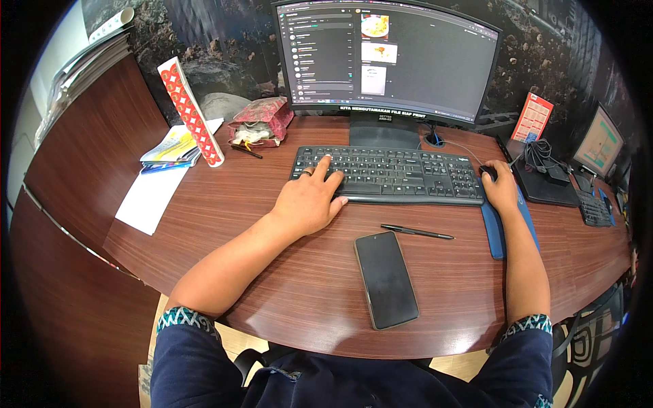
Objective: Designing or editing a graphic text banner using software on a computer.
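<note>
My left hand (309,197) rests on the left end of a black keyboard (401,175), its fingers spread over the keys and the thumb at the front edge. A dark ring sits on one finger. At the keyboard's right end, my right hand (500,187) is wrapped over a black computer mouse (488,171) on a blue mouse pad (495,231). Behind the keyboard stands a curved monitor (435,58) showing a dark window with a list and several small pictures. Between my forearms lie a smartphone (386,280) with a dark screen and a black pen (417,232).
To the left are a red patterned box (190,112) standing upright, papers (153,197), and a red bag (262,121) with things inside. At right, a black laptop (544,187) carries coiled cables (537,151). A second monitor (600,144) and keyboard (594,209) stand farther right.
</note>
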{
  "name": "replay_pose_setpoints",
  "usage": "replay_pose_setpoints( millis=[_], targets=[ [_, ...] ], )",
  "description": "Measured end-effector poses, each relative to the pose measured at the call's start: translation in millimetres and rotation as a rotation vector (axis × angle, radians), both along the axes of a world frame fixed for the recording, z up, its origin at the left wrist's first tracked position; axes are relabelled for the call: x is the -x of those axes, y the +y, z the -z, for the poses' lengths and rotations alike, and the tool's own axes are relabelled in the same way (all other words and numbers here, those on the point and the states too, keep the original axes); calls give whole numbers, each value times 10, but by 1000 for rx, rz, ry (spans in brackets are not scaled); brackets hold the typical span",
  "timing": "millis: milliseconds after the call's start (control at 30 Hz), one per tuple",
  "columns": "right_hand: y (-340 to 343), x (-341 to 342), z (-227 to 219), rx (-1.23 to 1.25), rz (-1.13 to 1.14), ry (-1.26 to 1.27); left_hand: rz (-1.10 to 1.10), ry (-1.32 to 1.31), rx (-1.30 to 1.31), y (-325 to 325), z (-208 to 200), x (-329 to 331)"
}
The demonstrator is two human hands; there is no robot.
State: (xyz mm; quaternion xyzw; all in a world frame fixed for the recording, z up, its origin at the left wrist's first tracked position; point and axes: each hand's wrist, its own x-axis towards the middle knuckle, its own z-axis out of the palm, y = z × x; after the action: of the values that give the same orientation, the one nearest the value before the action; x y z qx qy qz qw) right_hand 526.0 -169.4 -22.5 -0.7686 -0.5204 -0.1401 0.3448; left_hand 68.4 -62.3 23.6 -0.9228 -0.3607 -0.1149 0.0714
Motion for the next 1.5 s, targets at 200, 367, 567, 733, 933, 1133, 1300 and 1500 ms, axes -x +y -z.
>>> replay_pose_setpoints(
  millis=[200,367,567,733,933,1133,1300,1500],
  targets=[
    [12,-9,15,-63,14,2,-6,-18,-10,47,-100,108],
    [-1,-42,47,-65,54,20,-113,-155,-31,262,92,470],
    [-29,34,-12,-99,93,30,-233,-306,316,495,280,491],
    [-41,-5,16,-55,91,53,-192,-260,280,460,270,413],
    [0,2,41,-66,113,41,-186,-240,273,479,260,441],
    [8,24,11,-66,6,55,-183,-235,272,472,252,461],
    [0,14,22,-77,36,26,-193,-215,339,481,249,450],
    [-6,0,11,-88,36,27,-181,-216,304,452,239,444]
  ],
)
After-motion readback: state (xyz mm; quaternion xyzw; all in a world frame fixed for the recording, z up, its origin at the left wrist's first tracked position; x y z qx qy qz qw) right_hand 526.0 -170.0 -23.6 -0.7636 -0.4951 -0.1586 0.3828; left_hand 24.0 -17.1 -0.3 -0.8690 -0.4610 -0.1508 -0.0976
